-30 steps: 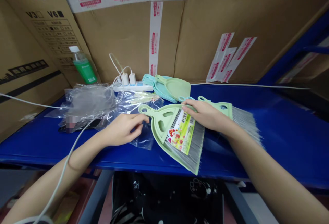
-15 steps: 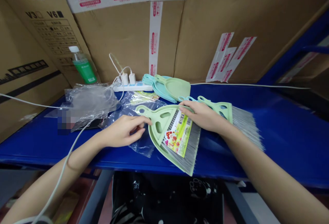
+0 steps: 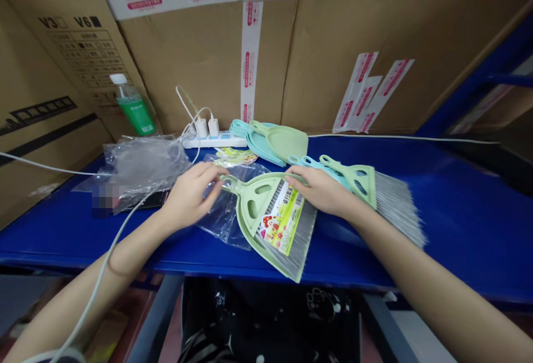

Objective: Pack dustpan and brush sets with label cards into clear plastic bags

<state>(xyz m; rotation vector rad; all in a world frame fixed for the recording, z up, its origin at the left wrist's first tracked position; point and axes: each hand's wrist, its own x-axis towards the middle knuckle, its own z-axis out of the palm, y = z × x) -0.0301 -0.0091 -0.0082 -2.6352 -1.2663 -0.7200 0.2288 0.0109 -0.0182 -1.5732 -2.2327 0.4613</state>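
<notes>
A light green dustpan (image 3: 245, 228) with a matching hand brush (image 3: 306, 235) nested on it lies tilted near the table's front edge. A colourful printed card label (image 3: 283, 220) wraps the grey bristles. My right hand (image 3: 322, 188) grips the pan's far right rim, thumb over the label's upper end. Curled around the handle's looped end is my left hand (image 3: 194, 193), fingertips and thumb at the loop. Just right of my right hand, more hand brushes (image 3: 360, 182), green and blue, lie stacked. Behind, green and blue dustpans (image 3: 287, 144) are piled up.
Clear plastic bags (image 3: 144, 160) lie at the left, with another under the handle. A white power strip (image 3: 216, 141) with chargers and a green-labelled bottle (image 3: 135, 110) stand at the back. A white cable (image 3: 110, 255) crosses my left forearm. Cardboard boxes (image 3: 200, 58) wall the rear.
My left hand has shifted from the pan's side back to the looped handle end. The dustpan and brush have slid slightly left, with my right hand still at the rim.
</notes>
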